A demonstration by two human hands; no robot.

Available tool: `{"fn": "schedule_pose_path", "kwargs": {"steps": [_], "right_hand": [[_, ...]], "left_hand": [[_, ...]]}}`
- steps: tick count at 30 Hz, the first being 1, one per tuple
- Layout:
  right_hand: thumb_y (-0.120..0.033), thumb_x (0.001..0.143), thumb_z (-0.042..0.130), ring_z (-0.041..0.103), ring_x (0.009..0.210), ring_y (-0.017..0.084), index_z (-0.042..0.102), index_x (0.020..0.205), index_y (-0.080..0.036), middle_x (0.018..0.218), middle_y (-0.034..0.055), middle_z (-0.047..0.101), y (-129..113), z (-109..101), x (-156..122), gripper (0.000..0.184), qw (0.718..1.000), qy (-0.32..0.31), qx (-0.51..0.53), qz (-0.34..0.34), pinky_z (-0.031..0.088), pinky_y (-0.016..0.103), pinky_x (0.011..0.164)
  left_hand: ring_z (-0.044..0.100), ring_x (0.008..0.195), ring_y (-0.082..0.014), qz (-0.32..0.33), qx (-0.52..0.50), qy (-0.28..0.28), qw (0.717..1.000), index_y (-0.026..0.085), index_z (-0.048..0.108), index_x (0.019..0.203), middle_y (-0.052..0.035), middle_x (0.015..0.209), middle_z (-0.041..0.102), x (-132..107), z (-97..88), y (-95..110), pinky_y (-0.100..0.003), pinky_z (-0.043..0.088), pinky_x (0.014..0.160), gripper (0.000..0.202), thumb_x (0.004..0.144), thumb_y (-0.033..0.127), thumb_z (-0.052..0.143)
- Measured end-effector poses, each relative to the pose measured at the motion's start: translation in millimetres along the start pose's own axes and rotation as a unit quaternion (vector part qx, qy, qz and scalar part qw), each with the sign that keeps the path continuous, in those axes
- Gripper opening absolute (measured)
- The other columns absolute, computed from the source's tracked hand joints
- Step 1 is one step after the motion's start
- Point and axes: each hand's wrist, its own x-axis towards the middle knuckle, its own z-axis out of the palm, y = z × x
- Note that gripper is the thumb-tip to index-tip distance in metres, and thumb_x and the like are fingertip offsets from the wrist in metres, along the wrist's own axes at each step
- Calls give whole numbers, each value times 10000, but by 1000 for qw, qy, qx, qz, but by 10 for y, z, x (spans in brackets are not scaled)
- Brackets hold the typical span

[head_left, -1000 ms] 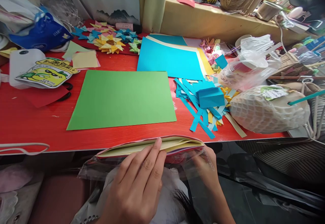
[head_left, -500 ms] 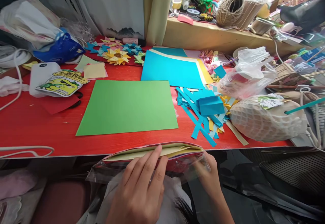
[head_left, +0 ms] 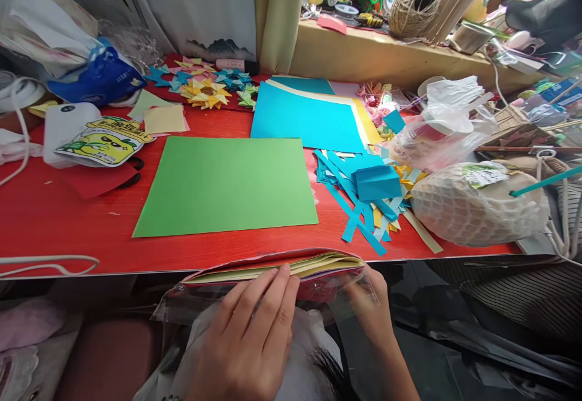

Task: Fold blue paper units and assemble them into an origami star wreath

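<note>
A clear plastic sleeve (head_left: 182,304) holding a stack of coloured paper sheets (head_left: 254,270) rests at the near edge of the red table (head_left: 54,219). My left hand (head_left: 250,340) lies on the sleeve, its fingers together and pressing against the top edges of the sheets. My right hand (head_left: 370,313) grips the sleeve's right end from behind the plastic, fingers curled. A green sheet (head_left: 227,185) lies flat on the table just beyond the stack.
Blue and yellow sheets (head_left: 309,119) lie behind the green one. Cut blue and yellow strips with a blue paper box (head_left: 377,182) sit to the right, beside a netted bundle (head_left: 477,207) and plastic bags. Folded paper stars (head_left: 204,88), a white pouch (head_left: 91,140) and a white cord (head_left: 45,264) are at left.
The view shifted slightly; my left fingers have slid a little along the top edges of the sheets. My right hand keeps its hold on the sleeve.
</note>
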Motion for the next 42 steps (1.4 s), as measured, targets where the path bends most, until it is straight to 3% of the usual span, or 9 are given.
{"fn": "schedule_pose_path", "kwargs": {"steps": [9, 15, 27, 34, 42], "right_hand": [[-66, 809, 522, 545, 560, 72, 724, 911, -259, 735, -36, 682, -37, 7, -1, 298, 1000, 7, 12, 5, 457, 121, 505], [-45, 798, 508, 473, 519, 65, 709, 794, -239, 582, -54, 538, -62, 14, 22, 279, 1000, 7, 11, -2, 457, 122, 515], [-110, 821, 531, 491, 529, 92, 733, 893, -244, 658, -21, 629, -47, 17, 17, 253, 1000, 18, -8, 22, 440, 167, 485], [-143, 841, 523, 451, 516, 109, 732, 879, -210, 609, -8, 562, -45, 2, 13, 222, 1000, 8, -27, 3, 467, 221, 538], [-89, 814, 516, 469, 527, 92, 725, 877, -233, 611, -30, 553, -45, 9, 10, 262, 1000, 13, -24, 1, 465, 183, 537]], "left_hand": [[606, 1095, -267, -4, -26, 5, 1000, -16, 654, 1066, -151, 1079, 687, 16, 4, 7, -379, 447, 938, 261, 847, 2, 514], [615, 1062, -247, -24, -32, 4, 999, 15, 659, 1075, -153, 1093, 674, 12, 5, 4, -369, 448, 907, 270, 852, 8, 506], [607, 1048, -261, -46, -36, -19, 998, 36, 641, 1106, -188, 1219, 625, 24, -5, 2, -398, 424, 898, 289, 858, 43, 494], [626, 1005, -258, -39, -32, -18, 999, 38, 658, 1079, -154, 1135, 677, 50, -9, -5, -389, 410, 868, 264, 874, 62, 494], [619, 1053, -257, -43, -34, -11, 998, 43, 668, 1048, -139, 1071, 691, 44, -8, -7, -382, 408, 918, 244, 871, 54, 500]]}}
